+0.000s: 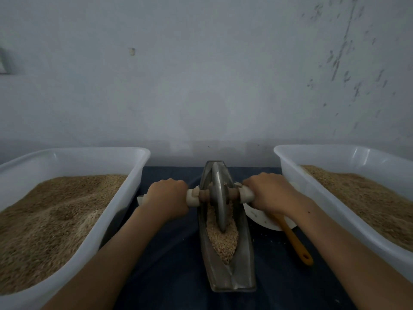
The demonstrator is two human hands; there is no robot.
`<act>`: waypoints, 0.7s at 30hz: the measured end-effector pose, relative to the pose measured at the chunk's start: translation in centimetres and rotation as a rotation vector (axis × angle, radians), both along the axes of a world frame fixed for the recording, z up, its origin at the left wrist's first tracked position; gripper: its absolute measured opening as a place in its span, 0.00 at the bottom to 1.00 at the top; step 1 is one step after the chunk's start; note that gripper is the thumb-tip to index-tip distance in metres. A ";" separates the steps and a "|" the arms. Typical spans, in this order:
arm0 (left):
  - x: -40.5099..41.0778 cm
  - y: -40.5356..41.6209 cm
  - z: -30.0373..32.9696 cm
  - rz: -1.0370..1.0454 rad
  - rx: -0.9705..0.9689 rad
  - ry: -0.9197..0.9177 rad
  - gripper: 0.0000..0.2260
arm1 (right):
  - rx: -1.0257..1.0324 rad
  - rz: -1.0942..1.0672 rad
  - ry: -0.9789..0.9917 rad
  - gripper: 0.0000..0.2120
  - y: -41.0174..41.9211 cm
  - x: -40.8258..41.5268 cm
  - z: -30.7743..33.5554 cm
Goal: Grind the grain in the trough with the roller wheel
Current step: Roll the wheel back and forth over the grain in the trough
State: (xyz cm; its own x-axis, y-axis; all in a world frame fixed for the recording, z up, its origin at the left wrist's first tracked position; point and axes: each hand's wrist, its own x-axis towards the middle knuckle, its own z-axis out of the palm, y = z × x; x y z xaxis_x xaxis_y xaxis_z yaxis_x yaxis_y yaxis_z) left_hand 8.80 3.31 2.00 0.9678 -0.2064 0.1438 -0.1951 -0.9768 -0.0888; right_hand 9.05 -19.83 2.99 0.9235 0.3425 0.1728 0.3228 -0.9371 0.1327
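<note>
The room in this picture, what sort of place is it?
Probably a small hand-milling workspace: a metal trough with a roller wheel stands between two white tubs of grain, against a bare, scuffed wall.

Both tubs run off the edges; the right forearm hides part of the plate.

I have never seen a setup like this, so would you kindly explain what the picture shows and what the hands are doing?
This single view comes from a camera worn on the person's head, looking down at their arms. In the middle lies a narrow metal trough holding grain. A metal roller wheel stands upright in it on a cross axle. The left hand and right hand each grip one white handle end of that axle. On either side stand white tubs filled with similar grain. An orange-handled spatula rests on a white plate under the right wrist, all on a dark cloth.
</note>
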 end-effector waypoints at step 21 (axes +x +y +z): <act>0.3 0.2 -0.4 0.001 -0.037 -0.047 0.08 | -0.001 -0.023 -0.123 0.05 0.2 0.1 -0.5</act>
